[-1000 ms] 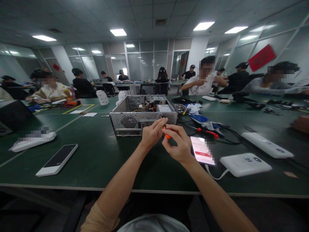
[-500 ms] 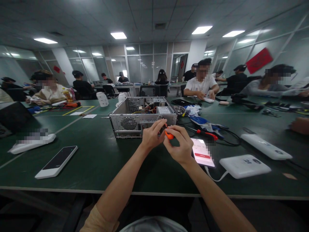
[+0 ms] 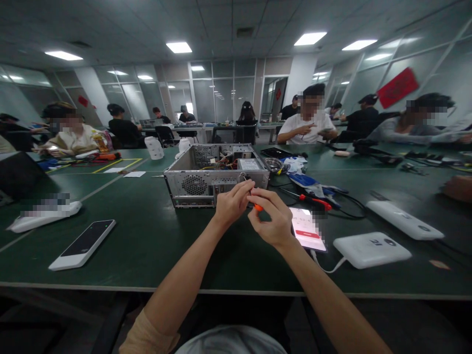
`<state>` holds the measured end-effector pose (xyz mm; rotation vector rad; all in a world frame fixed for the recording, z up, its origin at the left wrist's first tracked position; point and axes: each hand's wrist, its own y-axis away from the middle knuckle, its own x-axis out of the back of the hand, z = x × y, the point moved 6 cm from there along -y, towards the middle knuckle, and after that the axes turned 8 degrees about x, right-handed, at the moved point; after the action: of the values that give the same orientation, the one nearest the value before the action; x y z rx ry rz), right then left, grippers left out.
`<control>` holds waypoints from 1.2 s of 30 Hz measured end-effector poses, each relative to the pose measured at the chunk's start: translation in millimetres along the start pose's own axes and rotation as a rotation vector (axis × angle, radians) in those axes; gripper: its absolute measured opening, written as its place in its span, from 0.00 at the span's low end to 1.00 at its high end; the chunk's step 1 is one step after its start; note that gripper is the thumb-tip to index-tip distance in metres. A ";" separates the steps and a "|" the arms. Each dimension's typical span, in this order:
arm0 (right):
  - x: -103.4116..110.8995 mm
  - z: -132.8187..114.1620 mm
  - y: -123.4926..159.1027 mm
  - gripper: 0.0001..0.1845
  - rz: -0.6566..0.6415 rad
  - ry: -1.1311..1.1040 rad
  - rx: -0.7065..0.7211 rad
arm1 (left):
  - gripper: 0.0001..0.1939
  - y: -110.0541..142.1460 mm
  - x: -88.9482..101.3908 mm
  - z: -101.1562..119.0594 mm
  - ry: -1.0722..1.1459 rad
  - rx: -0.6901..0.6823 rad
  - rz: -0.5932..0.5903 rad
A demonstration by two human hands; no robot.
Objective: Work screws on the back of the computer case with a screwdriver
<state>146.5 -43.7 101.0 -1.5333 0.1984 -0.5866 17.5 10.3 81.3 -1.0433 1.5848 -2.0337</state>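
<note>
An open metal computer case (image 3: 195, 187) rests on the green table in front of me, with wires and a drive-like unit inside it. My right hand (image 3: 273, 216) pinches an orange-handled screwdriver (image 3: 258, 207), of which only part of the handle shows between the fingers. Close beside it, my left hand (image 3: 232, 201) has its fingers closed together near the screwdriver's front end, before the case's right corner. Whatever lies between those left fingertips is hidden.
Right of my hands lie a lit phone (image 3: 307, 230), a white power bank (image 3: 372, 250), a red-handled screwdriver (image 3: 315, 202) and blue-white gloves (image 3: 302, 182). A metal bowl (image 3: 273, 165) stands behind. On the left lies a white handheld device (image 3: 83, 245). Other people sit around.
The orange handle shows less between my right fingers, and my two hands sit slightly closer together. The view has shifted a little. Across the table, a person's hands have risen.
</note>
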 end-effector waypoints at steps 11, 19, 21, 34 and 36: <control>-4.5 -5.2 -1.0 0.17 -0.029 0.011 0.032 | 0.14 1.4 3.3 -8.6 0.043 0.088 0.017; -9.1 -8.3 0.0 0.23 -0.071 -0.006 0.091 | 0.15 1.3 2.6 -6.3 -0.035 0.039 0.012; -7.7 -8.1 -2.2 0.22 -0.040 0.038 0.068 | 0.14 0.1 3.5 -7.9 -0.036 0.036 0.043; -5.7 -17.3 -7.2 0.18 0.050 0.053 0.079 | 0.19 -0.9 7.6 -2.9 0.044 0.050 0.045; -5.2 -16.9 -6.8 0.19 0.054 0.039 0.082 | 0.19 0.2 6.8 -3.1 0.046 0.047 0.040</control>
<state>132.5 -55.7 105.5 -1.4341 0.2419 -0.5749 10.7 7.8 83.0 -0.9471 1.5600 -2.0724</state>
